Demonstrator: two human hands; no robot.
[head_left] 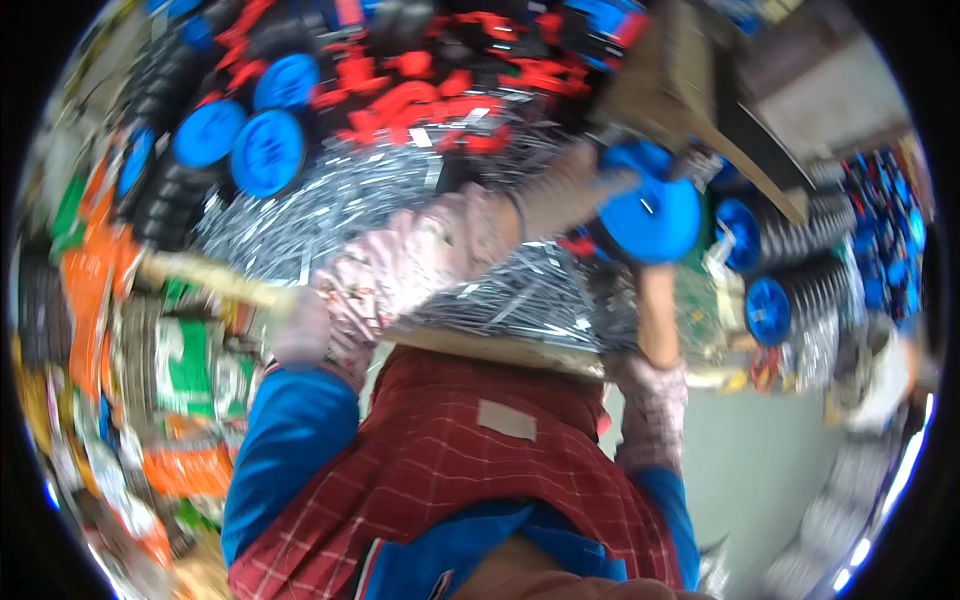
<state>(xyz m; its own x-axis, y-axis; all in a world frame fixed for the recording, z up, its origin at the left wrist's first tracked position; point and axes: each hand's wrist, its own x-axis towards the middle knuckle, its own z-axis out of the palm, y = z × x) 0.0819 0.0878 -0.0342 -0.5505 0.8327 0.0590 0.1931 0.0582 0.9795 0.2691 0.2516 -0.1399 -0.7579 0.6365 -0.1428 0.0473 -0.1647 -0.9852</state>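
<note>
A round blue wheel [655, 222] stands over the right part of the heap, with another blue disc edge just behind it. My right hand [657, 285] comes up from below and grips this wheel. Its fingers are hidden behind the disc. My left hand [572, 190] reaches across to the right, its fingertips at the wheel's left edge. Motion smears those fingers, so their grip is unclear. Beneath my left forearm, in a patterned sleeve cover, lies a broad heap of thin silvery metal pins [345, 195].
Red plastic parts [420, 105] are piled beyond the pins. Black wheels with blue hubs [268, 152] stand at the far left, and more [768, 310] at right. A cardboard piece [680, 85] juts in at far right. A wooden edge [490, 350] borders the heap before my red checked apron.
</note>
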